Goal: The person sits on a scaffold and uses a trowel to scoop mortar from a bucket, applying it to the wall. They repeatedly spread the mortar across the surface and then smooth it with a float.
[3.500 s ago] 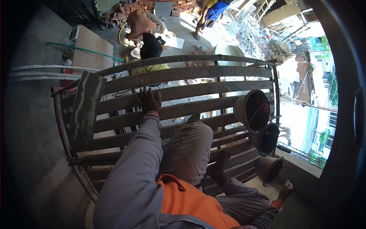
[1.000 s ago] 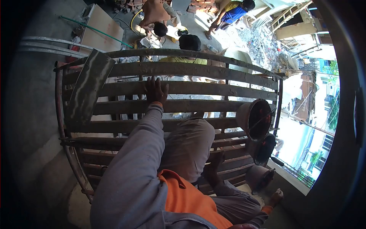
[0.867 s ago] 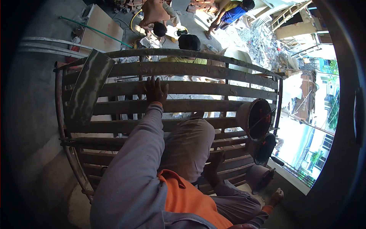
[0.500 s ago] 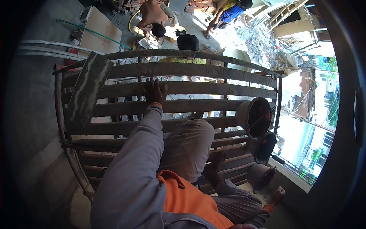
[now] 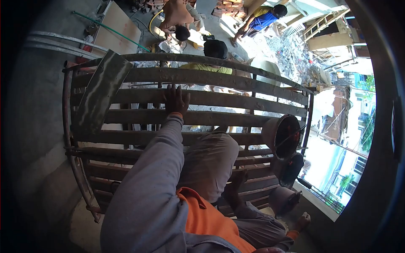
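My left hand (image 5: pixel 176 100) lies with fingers spread on the wooden slats (image 5: pixel 211 99) of a scaffold platform. Left of it, a long board with pale streaks (image 5: pixel 101 95) rests slanted across the slats. Low on the right is my right hand (image 5: pixel 302 222), its fingers curled near the wall; anything inside them is hidden. Above that hand are a large bucket (image 5: pixel 272 133), a dark container (image 5: pixel 292 169) and a smaller bucket (image 5: pixel 282 200). My bent knee lies between my left hand and the buckets.
Below the platform, a person in a dark cap (image 5: pixel 215 49) is close to its far edge. Another person (image 5: pixel 179 19) bends near a yellow hose, and a person in blue (image 5: pixel 261 19) is farther right. A green pole (image 5: pixel 112 30) and pale pipes (image 5: pixel 63 44) are at upper left.
The view has shifted slightly. My left hand stays on the slats with fingers spread. My right hand appears slightly lower and farther left, still curled.
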`<move>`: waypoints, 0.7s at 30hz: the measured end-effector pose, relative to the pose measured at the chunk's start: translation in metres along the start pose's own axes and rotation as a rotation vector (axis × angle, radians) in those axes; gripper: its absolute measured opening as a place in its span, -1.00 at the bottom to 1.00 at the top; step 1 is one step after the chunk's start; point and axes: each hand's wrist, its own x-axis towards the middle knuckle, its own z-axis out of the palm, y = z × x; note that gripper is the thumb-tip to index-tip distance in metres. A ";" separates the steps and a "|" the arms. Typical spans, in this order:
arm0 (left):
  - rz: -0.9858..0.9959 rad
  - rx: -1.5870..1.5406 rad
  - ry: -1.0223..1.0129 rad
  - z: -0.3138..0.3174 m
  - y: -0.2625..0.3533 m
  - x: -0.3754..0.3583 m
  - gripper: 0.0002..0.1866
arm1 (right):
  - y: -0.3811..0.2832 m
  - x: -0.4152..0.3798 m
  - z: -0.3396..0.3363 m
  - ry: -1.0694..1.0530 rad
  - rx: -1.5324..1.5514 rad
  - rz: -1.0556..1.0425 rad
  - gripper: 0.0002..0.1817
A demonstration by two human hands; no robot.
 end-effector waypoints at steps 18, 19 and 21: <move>-0.014 -0.014 0.002 0.006 -0.002 -0.002 -0.43 | -0.018 0.000 0.003 0.033 0.027 -0.051 -0.73; -0.023 -0.005 -0.012 0.006 -0.001 -0.002 -0.42 | -0.014 0.002 0.004 0.033 0.029 -0.054 -0.73; -0.032 0.004 -0.025 0.005 0.000 -0.002 -0.41 | -0.011 0.003 0.005 0.023 0.035 -0.032 -0.74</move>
